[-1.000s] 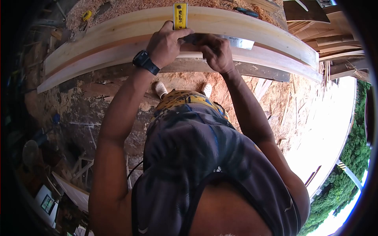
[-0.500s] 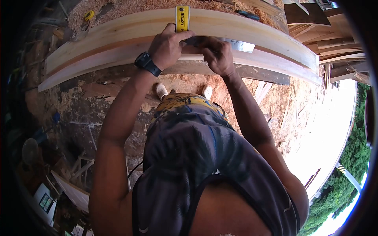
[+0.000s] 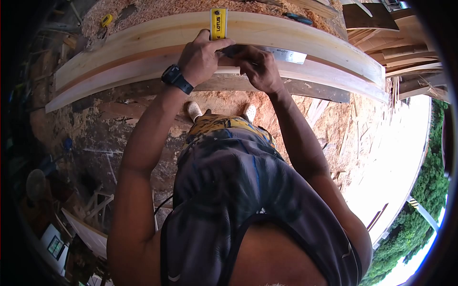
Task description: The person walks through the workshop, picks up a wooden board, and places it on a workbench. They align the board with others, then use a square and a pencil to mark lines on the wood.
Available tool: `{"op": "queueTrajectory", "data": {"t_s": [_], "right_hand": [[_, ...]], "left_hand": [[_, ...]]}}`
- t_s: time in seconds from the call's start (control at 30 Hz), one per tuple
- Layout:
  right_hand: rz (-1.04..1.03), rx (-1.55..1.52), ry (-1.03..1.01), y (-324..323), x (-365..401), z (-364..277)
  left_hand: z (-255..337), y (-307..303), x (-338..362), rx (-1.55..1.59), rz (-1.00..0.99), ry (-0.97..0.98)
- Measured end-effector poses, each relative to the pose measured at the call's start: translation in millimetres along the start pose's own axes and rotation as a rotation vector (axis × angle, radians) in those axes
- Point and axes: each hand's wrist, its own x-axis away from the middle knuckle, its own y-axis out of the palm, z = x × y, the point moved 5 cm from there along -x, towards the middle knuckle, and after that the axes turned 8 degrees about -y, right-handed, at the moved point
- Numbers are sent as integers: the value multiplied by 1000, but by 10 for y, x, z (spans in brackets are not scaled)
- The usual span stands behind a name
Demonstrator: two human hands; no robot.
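A try square has a yellow stock (image 3: 218, 25) lying across the top of a pale wooden beam (image 3: 157, 34), and its steel blade (image 3: 288, 55) reaches right along the beam's near side. My left hand (image 3: 202, 57), with a black watch on the wrist, is closed on the square near its corner, index finger stretched over it. My right hand (image 3: 260, 69) is pinched close against the blade. Whatever sits between its fingertips is hidden by the fingers.
A second pale beam (image 3: 329, 76) runs alongside, nearer me. Wood shavings (image 3: 157, 10) cover the area beyond. A yellow tape measure (image 3: 106, 19) lies at the far left, a dark-handled tool (image 3: 298, 18) at the far side. Boards (image 3: 405, 52) are stacked on the right.
My right hand has shifted slightly left along the blade. The square and my left hand look still apart from a small drift of the whole view.
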Motion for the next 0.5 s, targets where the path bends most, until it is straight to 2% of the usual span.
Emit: {"op": "queueTrajectory", "data": {"t_s": [0.5], "right_hand": [[-9,15,32,1,-13,-22]], "left_hand": [[6,-14,3,-9,9,7]]}}
